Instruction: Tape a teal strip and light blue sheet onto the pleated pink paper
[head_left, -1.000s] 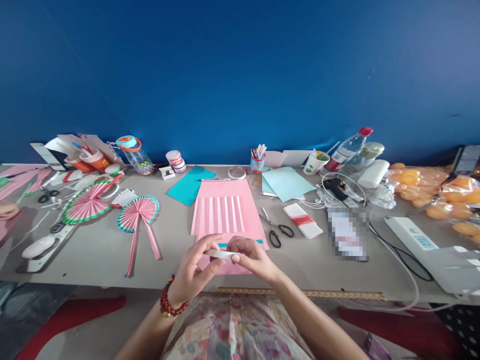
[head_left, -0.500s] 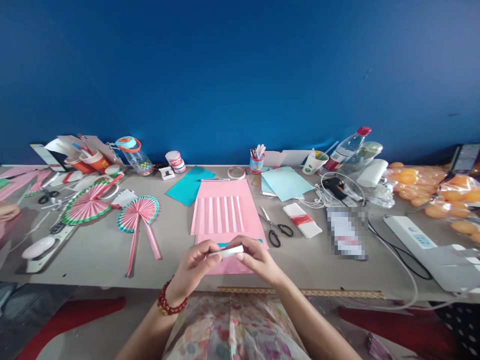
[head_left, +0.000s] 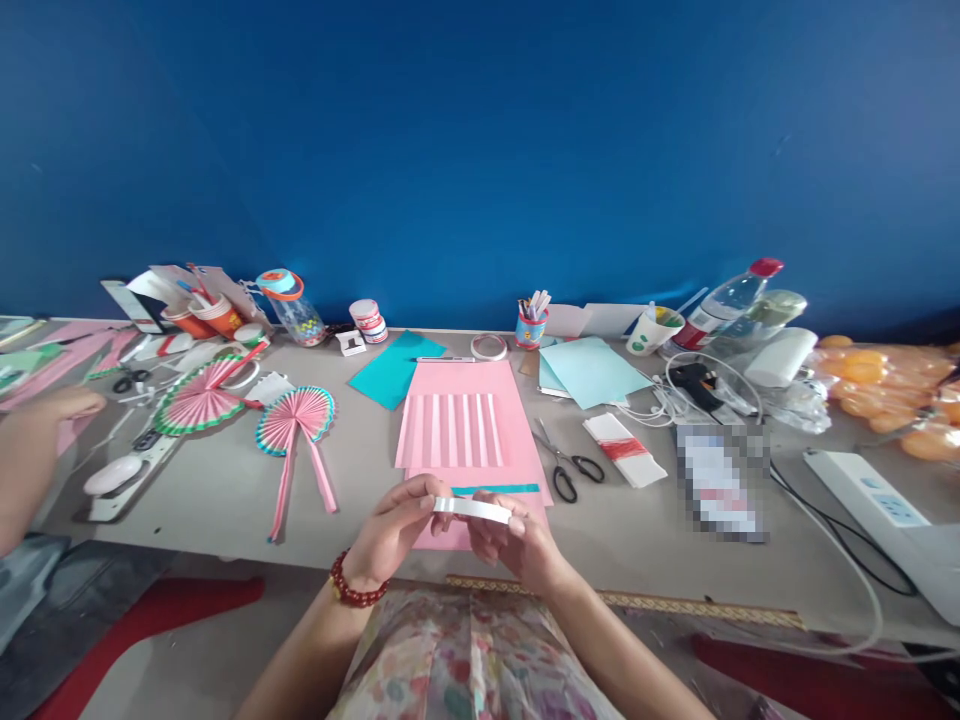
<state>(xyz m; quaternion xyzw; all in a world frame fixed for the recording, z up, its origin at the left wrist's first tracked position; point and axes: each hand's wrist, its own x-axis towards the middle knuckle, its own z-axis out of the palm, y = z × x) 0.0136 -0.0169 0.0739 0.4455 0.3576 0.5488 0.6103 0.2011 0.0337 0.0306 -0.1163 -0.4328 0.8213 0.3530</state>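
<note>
Both hands meet just above the table's near edge. My left hand [head_left: 394,535], with a red bead bracelet at the wrist, pinches the left end of a flat white roll of tape [head_left: 474,509]. My right hand [head_left: 517,540] grips the same roll from the right and below. Just beyond the hands lies pink paper [head_left: 469,420] with a pleated section, and a thin teal strip [head_left: 499,489] rests on its near part.
Black scissors [head_left: 564,466] lie right of the pink paper. Two pleated paper fans [head_left: 296,420] sit at left, teal sheets [head_left: 394,367], cups, bottles, cables and a power strip [head_left: 862,487] along the back and right. Another person's arm [head_left: 30,450] reaches in at far left.
The view has shifted a little to the left. The tape roll has turned flatter between my fingers. The other person's arm has come further into view at left.
</note>
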